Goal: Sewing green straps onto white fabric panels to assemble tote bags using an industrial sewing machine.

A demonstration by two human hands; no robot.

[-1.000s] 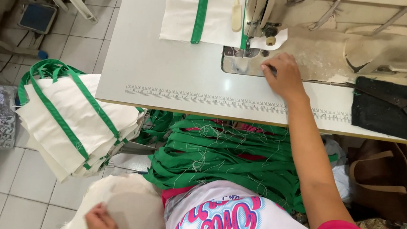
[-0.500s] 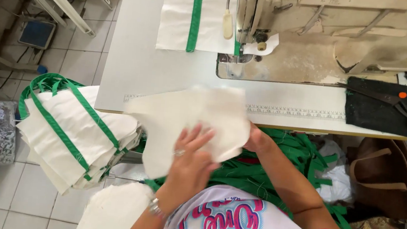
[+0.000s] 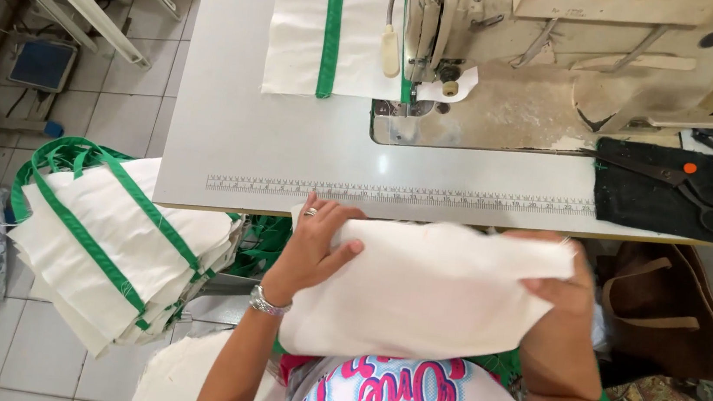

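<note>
Cream cloth piece (image 3: 426, 290), folded or stacked flat, sits between both hands at the near edge of the worktop (image 3: 233, 128), above the person's lap.

Left hand (image 3: 317, 249): grip closed on the cloth's left edge, fingers spread over the top face, thumb apparently beneath. A ring and a wrist bracelet show.

Right hand (image 3: 561, 294): grip closed on the right edge, fingers curled over the top, palm mostly hidden under the cloth.

Long axis of the cloth runs hand to hand, roughly parallel to the worktop edge and its printed ruler strip (image 3: 400, 196). Both hands touch the cloth, so neither is nearer.

Beyond the grips: sewing machine (image 3: 564, 37), with a cream panel bearing a green stripe (image 3: 329, 28) lying flat to the left of its needle area. Beyond the right grip, black scissors (image 3: 680, 184) rest on a dark cloth pad (image 3: 635, 201).

Outboard of the left grip, off the worktop: a stack of cream bags with green straps (image 3: 109, 238).

Containers: a brown bag (image 3: 676, 318) stands outboard of the right grip; contents not visible.
</note>
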